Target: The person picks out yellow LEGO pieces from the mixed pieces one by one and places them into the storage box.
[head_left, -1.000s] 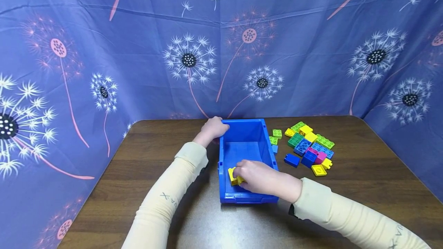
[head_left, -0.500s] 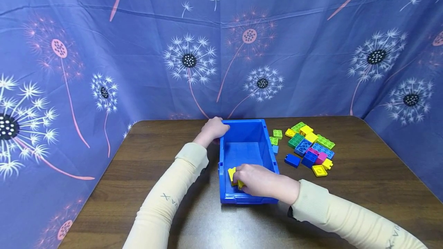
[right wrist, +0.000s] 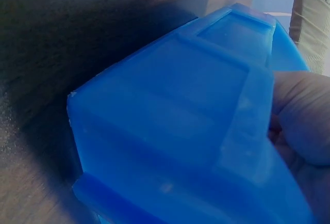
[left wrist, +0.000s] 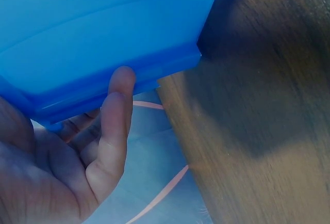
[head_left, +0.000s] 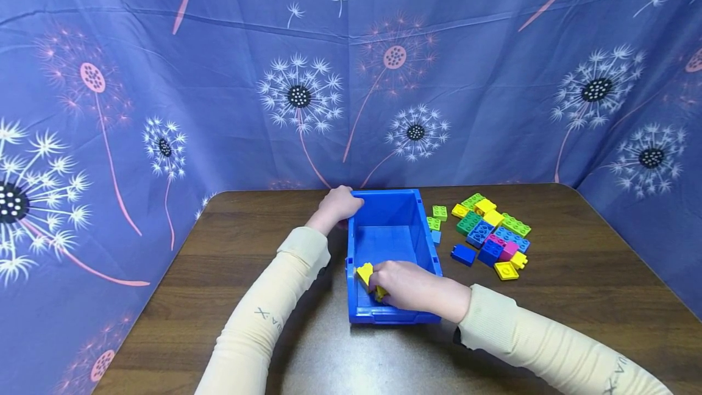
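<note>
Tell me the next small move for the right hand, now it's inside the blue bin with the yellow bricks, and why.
Probably let go: the right hand holds the yellow bricks low inside the blue bin, near its front wall, while the left hand steadies the far corner. Then lift out toward the loose brick pile on the table to the right.

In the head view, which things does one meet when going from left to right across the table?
Left hand on the bin's far left corner → blue bin, where the right hand holds yellow bricks → dark blue brick → heap of coloured bricks.
</note>
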Demonstrator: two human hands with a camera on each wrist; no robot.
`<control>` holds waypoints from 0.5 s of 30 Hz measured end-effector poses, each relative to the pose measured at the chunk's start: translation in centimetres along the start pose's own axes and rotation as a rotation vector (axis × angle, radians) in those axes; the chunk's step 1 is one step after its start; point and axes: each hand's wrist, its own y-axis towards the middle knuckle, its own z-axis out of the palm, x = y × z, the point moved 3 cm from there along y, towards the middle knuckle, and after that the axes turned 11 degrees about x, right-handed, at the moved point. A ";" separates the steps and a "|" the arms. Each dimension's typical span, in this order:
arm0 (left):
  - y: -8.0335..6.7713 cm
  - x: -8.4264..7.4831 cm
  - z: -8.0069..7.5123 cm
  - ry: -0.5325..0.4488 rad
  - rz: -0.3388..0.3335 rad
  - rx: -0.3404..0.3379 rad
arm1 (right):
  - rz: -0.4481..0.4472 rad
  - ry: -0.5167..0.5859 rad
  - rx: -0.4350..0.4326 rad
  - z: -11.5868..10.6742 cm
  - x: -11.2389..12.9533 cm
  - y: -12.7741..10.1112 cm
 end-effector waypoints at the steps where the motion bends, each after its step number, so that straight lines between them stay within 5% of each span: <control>1: 0.0 0.0 0.0 -0.003 -0.001 0.000 | 0.000 0.000 -0.001 0.0 0.0 0.0; 15: 0.1 -0.1 0.0 -0.005 -0.011 0.006 | 0.003 0.003 0.010 -0.3 0.1 -0.2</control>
